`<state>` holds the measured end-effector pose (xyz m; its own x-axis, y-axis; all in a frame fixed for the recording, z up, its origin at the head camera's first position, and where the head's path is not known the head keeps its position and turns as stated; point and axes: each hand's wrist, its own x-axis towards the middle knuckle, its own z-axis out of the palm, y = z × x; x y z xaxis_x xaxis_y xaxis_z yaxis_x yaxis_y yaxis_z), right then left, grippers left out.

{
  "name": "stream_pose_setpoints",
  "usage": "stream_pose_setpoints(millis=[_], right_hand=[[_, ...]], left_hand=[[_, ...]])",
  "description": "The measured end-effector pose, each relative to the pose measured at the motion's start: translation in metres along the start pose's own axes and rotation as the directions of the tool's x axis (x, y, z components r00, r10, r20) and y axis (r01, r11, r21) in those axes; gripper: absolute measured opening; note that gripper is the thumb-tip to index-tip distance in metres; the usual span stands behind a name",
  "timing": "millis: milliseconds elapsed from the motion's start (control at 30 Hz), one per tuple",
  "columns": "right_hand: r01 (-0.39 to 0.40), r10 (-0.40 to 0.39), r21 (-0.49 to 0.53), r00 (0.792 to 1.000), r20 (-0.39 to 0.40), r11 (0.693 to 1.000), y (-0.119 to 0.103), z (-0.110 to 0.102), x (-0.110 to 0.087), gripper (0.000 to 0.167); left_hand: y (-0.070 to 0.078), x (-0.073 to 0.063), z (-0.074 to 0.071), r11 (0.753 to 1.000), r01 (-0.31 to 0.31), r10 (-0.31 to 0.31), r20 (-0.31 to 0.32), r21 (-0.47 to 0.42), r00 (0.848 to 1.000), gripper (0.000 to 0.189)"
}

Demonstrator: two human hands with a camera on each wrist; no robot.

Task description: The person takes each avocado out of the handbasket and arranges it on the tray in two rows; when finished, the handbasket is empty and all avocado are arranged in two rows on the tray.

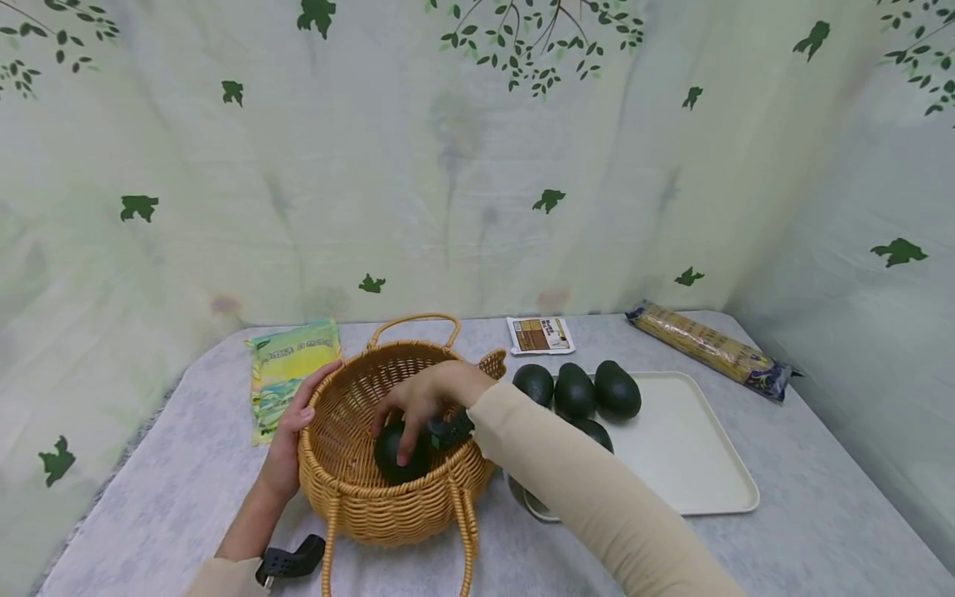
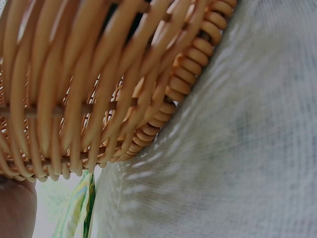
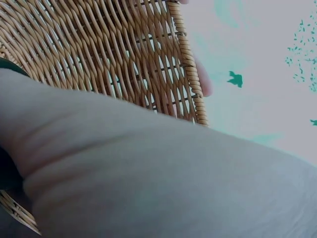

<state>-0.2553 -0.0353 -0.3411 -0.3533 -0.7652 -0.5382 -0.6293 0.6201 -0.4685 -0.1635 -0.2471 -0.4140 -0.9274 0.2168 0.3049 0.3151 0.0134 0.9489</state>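
A round wicker basket [image 1: 388, 518] stands on the table in the head view. My right hand [image 1: 421, 398] reaches down into it, fingers curled over a dark green avocado [image 1: 395, 456] low inside near the front wall. My left hand [image 1: 287, 448] rests against the basket's outer left side, its fingers lying fairly straight along the wall just below the rim. The right wrist view shows a finger of that hand behind the basket's rim [image 3: 190, 64]. Several more avocados [image 1: 574, 391] lie on a cream tray [image 1: 679, 448] right of the basket, partly hidden by my right sleeve.
A green and yellow packet [image 1: 294, 348] lies behind my left hand. Toward the back edge are a small white and brown packet [image 1: 540, 335] and a long bag of noodles [image 1: 709, 348]. The basket's handles [image 1: 414, 317] stand up behind and hang down in front.
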Motion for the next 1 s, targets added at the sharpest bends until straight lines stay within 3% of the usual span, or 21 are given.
stream_pose_setpoints(millis=[267, 800, 1000], right_hand=[[0.044, -0.044, -0.051, 0.999, -0.010, 0.998, 0.001, -0.001, 0.000, 0.057], [0.186, -0.182, 0.047, 0.980, -0.086, 0.981, -0.004, -0.006, -0.006, 0.064], [0.207, -0.205, 0.012, 0.973, -0.106, 0.978, -0.013, -0.014, -0.013, 0.065]], left_hand=[[0.000, 0.001, 0.000, 1.000, -0.014, 0.014, 0.010, -0.011, 1.000, 0.061], [-0.001, 0.000, -0.001, 0.998, -0.048, 0.049, 0.036, -0.040, 0.998, 0.061], [-0.001, 0.001, -0.002, 0.999, -0.027, 0.029, 0.043, -0.038, 0.999, 0.062]])
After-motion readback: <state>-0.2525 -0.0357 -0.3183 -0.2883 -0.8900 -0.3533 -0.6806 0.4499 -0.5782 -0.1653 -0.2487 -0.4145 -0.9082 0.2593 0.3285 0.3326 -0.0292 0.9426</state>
